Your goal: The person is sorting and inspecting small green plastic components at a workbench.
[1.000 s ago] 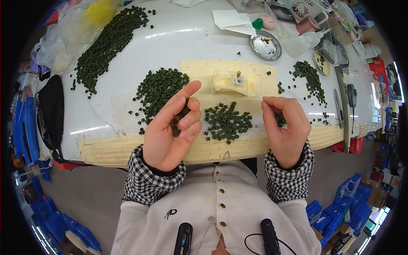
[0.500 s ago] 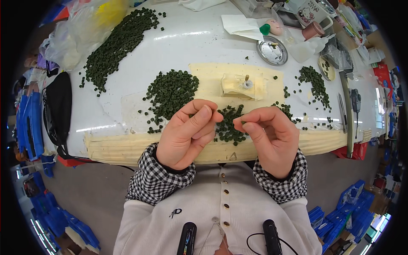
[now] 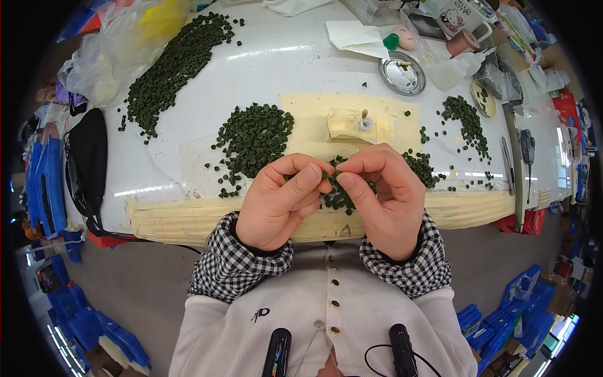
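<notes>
My left hand [image 3: 274, 204] and my right hand [image 3: 391, 204] meet fingertip to fingertip above the table's near edge, both closed in a pinch. A small dark green piece [image 3: 325, 176] shows at the left fingertips. The right thumb and forefinger close at the same spot; the tiny bit between them is mostly hidden. Under the fingers lies a small heap of dark green pieces [image 3: 338, 200], partly covered by my hands. To the left is a bigger heap of small round green pieces [image 3: 254, 138]. Just beyond stands a cream taped block [image 3: 342, 129] with a small pale nozzle [image 3: 366, 124].
A long green heap [image 3: 173, 69] and clear plastic bags [image 3: 107, 63] occupy the far left. More green pieces [image 3: 466, 122] lie to the right, beside tweezers [image 3: 508, 164]. A round metal lid [image 3: 402, 74], a white mug [image 3: 457, 17] and a pink spool [image 3: 462, 43] stand far right.
My right hand has moved left, bringing its pinched fingertips up to those of my left hand. The left hand has shifted slightly right.
</notes>
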`<state>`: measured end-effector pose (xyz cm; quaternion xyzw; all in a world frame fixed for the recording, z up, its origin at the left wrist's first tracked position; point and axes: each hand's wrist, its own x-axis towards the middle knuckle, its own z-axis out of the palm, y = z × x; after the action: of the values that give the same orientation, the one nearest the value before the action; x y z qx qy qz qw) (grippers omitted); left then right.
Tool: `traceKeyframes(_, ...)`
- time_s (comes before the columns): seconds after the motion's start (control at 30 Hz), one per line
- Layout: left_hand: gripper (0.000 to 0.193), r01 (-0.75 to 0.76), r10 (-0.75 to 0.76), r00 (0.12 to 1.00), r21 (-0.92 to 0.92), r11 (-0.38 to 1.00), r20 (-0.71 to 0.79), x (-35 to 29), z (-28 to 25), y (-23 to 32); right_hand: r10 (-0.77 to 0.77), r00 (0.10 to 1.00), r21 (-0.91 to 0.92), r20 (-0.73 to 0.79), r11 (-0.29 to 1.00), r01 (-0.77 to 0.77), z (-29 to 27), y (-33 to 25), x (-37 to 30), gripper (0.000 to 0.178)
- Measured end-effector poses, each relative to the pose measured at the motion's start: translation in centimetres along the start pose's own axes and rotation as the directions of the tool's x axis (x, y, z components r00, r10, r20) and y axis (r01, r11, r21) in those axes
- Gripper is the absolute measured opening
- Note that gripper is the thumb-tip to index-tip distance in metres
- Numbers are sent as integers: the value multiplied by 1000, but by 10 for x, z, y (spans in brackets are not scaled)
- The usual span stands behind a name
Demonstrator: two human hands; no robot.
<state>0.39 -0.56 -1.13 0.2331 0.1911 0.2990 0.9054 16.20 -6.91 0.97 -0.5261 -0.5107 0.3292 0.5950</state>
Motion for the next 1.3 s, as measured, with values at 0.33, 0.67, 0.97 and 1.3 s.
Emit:
traceKeyframes(0.33, 15, -17, 17, 999, 11, 1000, -28, 0, -1, -1, -248, 968, -258, -31, 938, 232, 11, 3, -3, 15)
traceKeyframes(0.67, 16, -113, 119, 989, 80, 990, -82, 1, 0, -1, -133, 991, -91, 29, 987, 135, 15, 6, -11, 23)
traceKeyframes(0.97, 10, -179, 181, 980, 28, 983, -88, 2, -1, -3, 28, 998, 88, 48, 996, -32, 15, 6, -13, 24)
traceKeyframes(1.3, 19, -5, -7, 994, -108, 994, -109, -1, 3, 4, -248, 948, -349, 202, 886, 306, 7, 2, -5, 31)
